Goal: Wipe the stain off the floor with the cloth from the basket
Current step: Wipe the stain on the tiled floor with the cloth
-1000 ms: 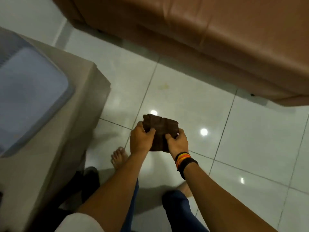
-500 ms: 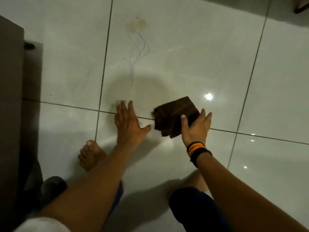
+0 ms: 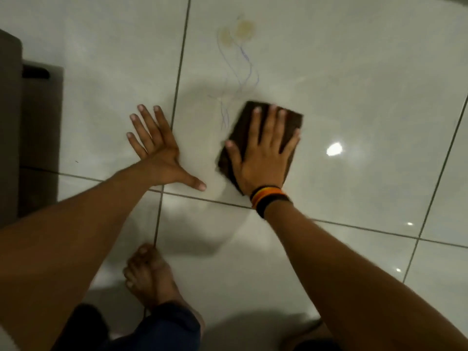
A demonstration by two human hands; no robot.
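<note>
Brown cloth (image 3: 263, 127) lies flat on the tiled floor (image 3: 354, 84) under the spread right hand (image 3: 263, 158); left hand (image 3: 157, 150) spread beside it; yellowish stain (image 3: 239, 32) beyond.

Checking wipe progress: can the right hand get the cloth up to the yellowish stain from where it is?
Probably yes. The right hand lies flat on the brown cloth, and only bare tile with blue scribbles lies between it and the yellowish stain. The left hand is braced off to the side.
</note>
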